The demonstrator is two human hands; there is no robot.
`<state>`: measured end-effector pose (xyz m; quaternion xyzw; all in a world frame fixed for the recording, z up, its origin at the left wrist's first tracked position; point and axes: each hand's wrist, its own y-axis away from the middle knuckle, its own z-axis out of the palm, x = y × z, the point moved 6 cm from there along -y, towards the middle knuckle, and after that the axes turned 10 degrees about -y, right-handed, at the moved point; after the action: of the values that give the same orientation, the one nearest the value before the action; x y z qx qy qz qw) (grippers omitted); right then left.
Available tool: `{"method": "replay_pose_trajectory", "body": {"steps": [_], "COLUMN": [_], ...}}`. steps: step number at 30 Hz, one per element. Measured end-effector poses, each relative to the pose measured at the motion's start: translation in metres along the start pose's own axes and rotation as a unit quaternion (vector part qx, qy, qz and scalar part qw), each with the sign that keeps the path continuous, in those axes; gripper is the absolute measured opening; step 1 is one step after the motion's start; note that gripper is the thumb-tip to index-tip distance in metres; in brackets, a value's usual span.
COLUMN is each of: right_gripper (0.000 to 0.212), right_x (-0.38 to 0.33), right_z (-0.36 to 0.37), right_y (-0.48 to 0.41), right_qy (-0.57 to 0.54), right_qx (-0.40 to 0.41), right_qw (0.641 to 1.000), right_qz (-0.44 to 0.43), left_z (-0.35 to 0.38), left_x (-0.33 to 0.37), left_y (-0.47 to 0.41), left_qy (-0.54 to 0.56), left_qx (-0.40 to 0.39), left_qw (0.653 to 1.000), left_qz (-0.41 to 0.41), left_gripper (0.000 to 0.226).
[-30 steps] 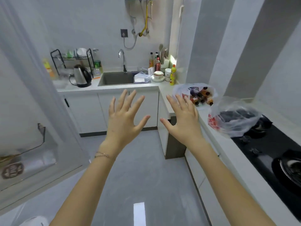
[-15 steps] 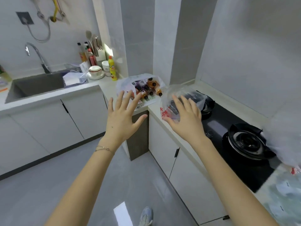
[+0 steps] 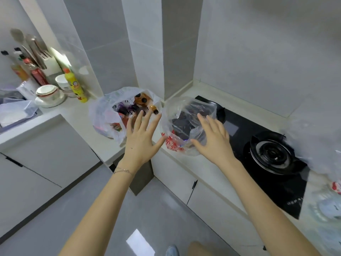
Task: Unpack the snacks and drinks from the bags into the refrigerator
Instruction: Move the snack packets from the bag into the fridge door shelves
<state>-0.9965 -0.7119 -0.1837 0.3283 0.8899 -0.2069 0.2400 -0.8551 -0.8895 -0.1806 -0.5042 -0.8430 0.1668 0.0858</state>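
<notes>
Two thin plastic bags stand on the pale counter (image 3: 96,143). The white bag (image 3: 103,115) on the left gapes open and shows several bottles (image 3: 144,102) with dark and orange caps. The clear bag (image 3: 184,117) to its right, with red print near its base, holds dark packets. My left hand (image 3: 140,141) hovers in front of the white bag, fingers spread and straight, holding nothing. In front of the clear bag my right hand (image 3: 212,139) is spread the same way; whether its fingers touch the plastic is unclear. The refrigerator is out of view.
A black gas hob (image 3: 273,154) with a burner lies right of the bags. Another plastic bag (image 3: 321,141) shows blurred at the right edge. Bowls (image 3: 48,93), a yellow bottle (image 3: 74,85) and utensils stand at the back left. Grey floor lies below.
The view has swung right and moved closer to the counter. Both hands have reached forward, from mid-air over the floor to just in front of the two bags.
</notes>
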Motion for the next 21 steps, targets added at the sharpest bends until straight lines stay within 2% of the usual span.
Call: {"method": "replay_pose_trajectory", "body": {"steps": [13, 21], "right_gripper": [0.078, 0.076], "right_x": [0.103, 0.133], "right_z": [0.059, 0.123], "right_y": [-0.114, -0.175], "right_qy": [-0.007, 0.015], "right_qx": [-0.061, -0.163], "right_qw": [0.996, 0.985], "right_qz": [0.063, 0.057], "left_z": [0.13, 0.204], "left_x": [0.018, 0.033], "left_y": [-0.128, -0.157], "left_qy": [0.003, 0.026], "left_qx": [-0.1, -0.168], "left_qw": [0.992, 0.982], "left_qz": [0.071, 0.087], "left_gripper": [0.076, 0.069]}}
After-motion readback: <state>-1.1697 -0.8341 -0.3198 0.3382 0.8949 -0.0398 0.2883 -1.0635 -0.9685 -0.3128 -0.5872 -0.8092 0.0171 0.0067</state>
